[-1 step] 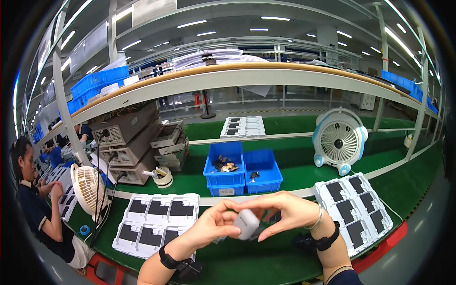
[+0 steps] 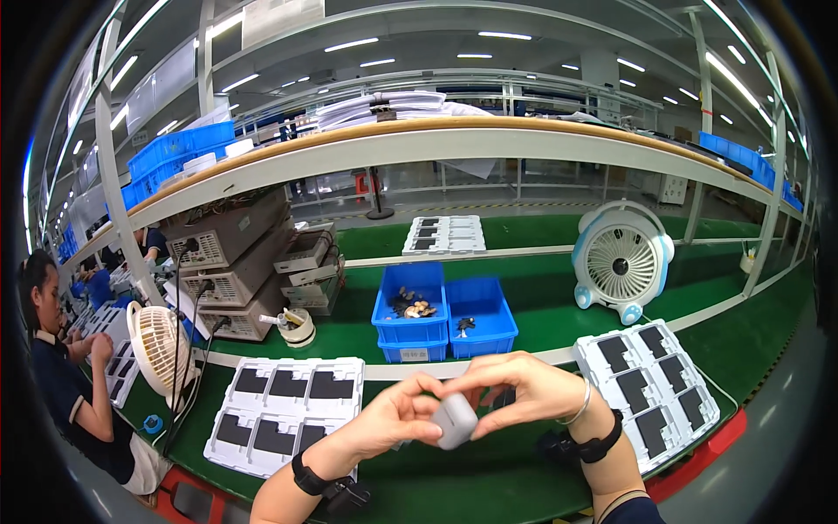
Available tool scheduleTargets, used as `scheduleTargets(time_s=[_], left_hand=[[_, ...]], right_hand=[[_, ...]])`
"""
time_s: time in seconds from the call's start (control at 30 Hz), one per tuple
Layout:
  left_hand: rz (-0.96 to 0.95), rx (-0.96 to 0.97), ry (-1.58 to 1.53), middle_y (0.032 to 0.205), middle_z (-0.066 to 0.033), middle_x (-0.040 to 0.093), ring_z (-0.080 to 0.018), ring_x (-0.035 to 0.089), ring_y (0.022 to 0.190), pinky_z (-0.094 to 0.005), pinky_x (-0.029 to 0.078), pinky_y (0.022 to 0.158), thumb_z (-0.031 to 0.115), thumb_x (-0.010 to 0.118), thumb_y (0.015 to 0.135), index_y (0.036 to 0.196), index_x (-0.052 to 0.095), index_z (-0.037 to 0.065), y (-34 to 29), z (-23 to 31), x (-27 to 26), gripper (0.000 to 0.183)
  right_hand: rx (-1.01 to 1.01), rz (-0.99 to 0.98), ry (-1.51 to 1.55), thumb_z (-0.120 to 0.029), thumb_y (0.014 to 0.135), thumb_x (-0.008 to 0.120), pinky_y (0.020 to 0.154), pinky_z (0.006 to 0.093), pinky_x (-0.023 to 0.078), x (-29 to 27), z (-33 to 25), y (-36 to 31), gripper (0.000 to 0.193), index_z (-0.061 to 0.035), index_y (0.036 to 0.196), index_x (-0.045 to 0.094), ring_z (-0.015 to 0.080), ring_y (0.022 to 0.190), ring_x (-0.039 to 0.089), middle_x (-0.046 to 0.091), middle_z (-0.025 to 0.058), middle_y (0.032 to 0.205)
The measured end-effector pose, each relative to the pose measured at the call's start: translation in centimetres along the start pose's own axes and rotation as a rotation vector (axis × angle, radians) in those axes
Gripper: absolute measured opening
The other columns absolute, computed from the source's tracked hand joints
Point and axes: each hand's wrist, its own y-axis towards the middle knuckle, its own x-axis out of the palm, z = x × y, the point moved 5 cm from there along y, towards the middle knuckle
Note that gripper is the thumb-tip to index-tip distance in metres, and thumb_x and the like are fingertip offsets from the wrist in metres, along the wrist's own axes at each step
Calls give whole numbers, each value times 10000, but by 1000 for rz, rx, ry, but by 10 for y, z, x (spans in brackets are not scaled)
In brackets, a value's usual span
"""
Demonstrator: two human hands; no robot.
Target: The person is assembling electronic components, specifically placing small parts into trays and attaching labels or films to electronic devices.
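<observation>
Case [image 2: 455, 423], grey, rounded: left hand [image 2: 389, 412] pinching its left side, right hand [image 2: 534, 391] gripping top and right edge.

A factory assembly hall, shown by its green workbench [image 2: 445, 489], white parts trays [image 2: 284, 406].

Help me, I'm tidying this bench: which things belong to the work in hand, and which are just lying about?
Likely belonging:
grey case, in left grip, right grip alongside
white trays with dark pieces
blue bins

Likely just about:
white-and-blue fan
cream fan
stacked grey equipment
paper stack
</observation>
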Motion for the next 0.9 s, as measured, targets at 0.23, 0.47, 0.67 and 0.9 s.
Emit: scheduleTargets(time_s=[0.23, 0.47, 0.67, 0.9], left_hand=[[174, 46, 77, 1207, -129, 512, -265, 549, 1092, -408, 495, 866, 272, 492, 940, 1235, 399, 47, 6, 6, -3, 383], [221, 215, 344, 1062, -134, 585, -200, 617, 968, -308, 502, 835, 29, 661, 810, 1201, 382, 35, 7, -3, -2, 481], [195, 271, 500, 998, -129, 622, -183, 620, 950, -300, 502, 823, 24, 653, 811, 1365, 276, 78, 1, 6, 10, 672], [234, 165, 428, 1009, -108, 619, -149, 605, 947, -285, 501, 805, 40, 644, 824, 1372, 327, 91, 2, 8, -7, 635]], right_hand=[[35, 360, -225, -156, 664, 790, 539, 222, 488, -10, 5, 7, 252, -13, 729, 593, 94, 620, 590, 606, 30, 685], [156, 244, -5, -202, 771, 728, 564, 211, 478, -2, 26, 13, 222, -1, 777, 633, 78, 631, 576, 618, 25, 691], [364, 168, 448, -189, 811, 689, 627, 246, 518, 1, 41, 8, 185, -11, 854, 662, 99, 720, 595, 629, 30, 826], [-202, 239, -496, -160, 643, 779, 814, 341, 424, -6, -1, 7, 261, -112, 878, 677, 218, 913, 521, 540, 41, 927]])
